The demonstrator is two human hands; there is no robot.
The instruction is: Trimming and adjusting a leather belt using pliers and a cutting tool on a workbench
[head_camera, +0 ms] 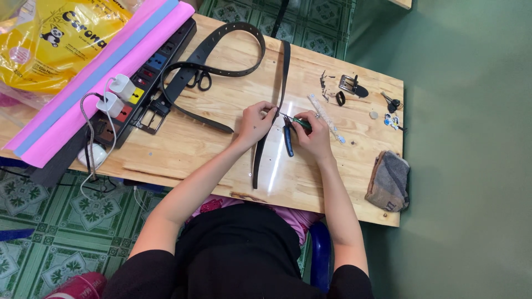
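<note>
The left hand [254,123] pinches the edge of a narrow black belt strap [270,133] that lies straight across the middle of the wooden table [221,99]. The right hand [313,135] is closed on a small green-handled tool [298,123], its thin tip pointing at the strap near the left fingers. Blue-handled pliers [288,141] lie just under the right hand, beside the strap.

At top left there is a yellow plastic package [55,41] with a small panda picture, half cut off by the frame. Next to it lie long pink & blue sheets [100,72], slanted. Beside them is a black power strip [144,83] with coloured switches and two white chargers [116,94].

A second black belt [221,52] w/ holes and a metal buckle [148,119] curls near the strip; scissors [199,80] lie inside its loop. To the right of the hands: a pale strip [327,117], a loose buckle [352,86], keys [391,102], and a folded grey cloth [389,181] at the table edge. Small bits near the keys are too small to identify.
</note>
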